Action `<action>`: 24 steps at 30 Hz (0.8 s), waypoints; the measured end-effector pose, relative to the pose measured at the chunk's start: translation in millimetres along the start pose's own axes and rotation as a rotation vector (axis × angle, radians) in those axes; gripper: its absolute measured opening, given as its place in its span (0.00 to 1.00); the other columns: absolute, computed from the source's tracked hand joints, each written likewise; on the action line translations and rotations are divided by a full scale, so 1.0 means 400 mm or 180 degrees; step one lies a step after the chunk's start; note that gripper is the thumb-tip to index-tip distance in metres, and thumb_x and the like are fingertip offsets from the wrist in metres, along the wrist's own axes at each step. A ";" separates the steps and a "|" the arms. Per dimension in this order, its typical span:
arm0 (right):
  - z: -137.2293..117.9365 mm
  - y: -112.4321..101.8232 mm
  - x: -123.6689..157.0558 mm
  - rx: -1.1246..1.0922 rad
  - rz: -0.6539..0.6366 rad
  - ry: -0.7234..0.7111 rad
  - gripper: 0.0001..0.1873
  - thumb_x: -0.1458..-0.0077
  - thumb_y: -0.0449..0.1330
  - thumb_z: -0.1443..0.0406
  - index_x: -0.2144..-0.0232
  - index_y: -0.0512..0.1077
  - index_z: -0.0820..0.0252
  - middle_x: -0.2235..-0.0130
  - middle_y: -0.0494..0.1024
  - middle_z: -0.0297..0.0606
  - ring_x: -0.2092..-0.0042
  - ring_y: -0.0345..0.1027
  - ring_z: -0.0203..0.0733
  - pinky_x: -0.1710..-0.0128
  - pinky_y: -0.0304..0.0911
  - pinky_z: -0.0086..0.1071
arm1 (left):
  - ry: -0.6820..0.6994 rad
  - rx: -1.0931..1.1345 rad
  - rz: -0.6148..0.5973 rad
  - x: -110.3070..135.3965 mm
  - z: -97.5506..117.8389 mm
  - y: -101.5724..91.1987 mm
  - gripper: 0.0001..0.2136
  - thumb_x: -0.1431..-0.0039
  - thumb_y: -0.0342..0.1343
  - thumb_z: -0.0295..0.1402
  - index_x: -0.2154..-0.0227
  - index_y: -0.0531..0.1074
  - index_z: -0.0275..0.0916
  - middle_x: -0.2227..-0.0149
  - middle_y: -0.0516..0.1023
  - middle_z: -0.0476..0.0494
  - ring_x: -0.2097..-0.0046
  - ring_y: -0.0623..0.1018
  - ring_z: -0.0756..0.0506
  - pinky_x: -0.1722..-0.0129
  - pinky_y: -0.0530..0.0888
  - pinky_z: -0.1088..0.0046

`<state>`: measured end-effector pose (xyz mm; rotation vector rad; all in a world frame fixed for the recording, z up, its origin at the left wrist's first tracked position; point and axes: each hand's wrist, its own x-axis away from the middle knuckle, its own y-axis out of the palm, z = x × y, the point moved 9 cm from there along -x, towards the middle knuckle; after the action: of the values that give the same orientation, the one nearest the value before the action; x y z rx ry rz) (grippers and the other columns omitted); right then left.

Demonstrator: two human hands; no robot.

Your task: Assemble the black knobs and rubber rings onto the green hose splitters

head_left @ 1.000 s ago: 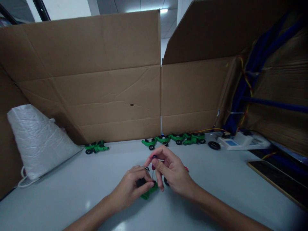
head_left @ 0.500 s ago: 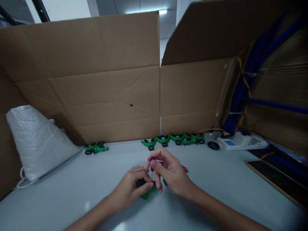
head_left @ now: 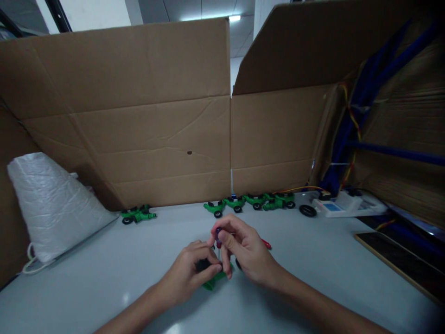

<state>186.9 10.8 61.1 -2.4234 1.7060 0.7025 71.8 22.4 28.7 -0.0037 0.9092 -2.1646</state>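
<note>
My right hand (head_left: 243, 246) pinches the dark purple and red handle of a small screwdriver (head_left: 219, 235). Its thin metal shaft points down at a green toy vehicle (head_left: 216, 279) on the table. My left hand (head_left: 191, 269) is closed on that toy, with thumb and forefinger close to the screwdriver's tip. Most of the toy is hidden under my fingers, so the spot where the tip meets it cannot be made out. Behind my right hand lies a red object (head_left: 266, 244), partly covered. A small black round piece (head_left: 238, 263) shows beside my right palm.
Several green toy vehicles (head_left: 235, 202) line the back edge, with more at the left (head_left: 138, 214). A black ring (head_left: 308, 211) lies near a white power strip (head_left: 337, 207). A silvery bag (head_left: 55, 208) stands left. Cardboard (head_left: 167, 134) walls the back; a dark panel (head_left: 399, 264) lies right.
The screwdriver's handle has turned slightly between my right fingers and leans a touch further left. My left hand stays in place on the toy.
</note>
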 end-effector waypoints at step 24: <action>0.012 -0.016 0.007 0.0017 0.0381 0.0036 0.19 0.35 0.68 0.52 0.60 0.63 0.54 0.66 0.79 0.29 0.81 0.68 0.29 0.83 0.61 0.21 | 0.0057 -0.0079 -0.0007 0.000 -0.002 0.001 0.13 0.28 0.60 0.41 0.65 0.82 0.39 0.61 0.82 0.40 0.55 0.77 0.42 0.51 0.69 0.66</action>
<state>192.0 12.4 54.4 -2.3418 1.8677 0.6980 71.9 22.8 27.9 0.0024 0.9466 -2.1583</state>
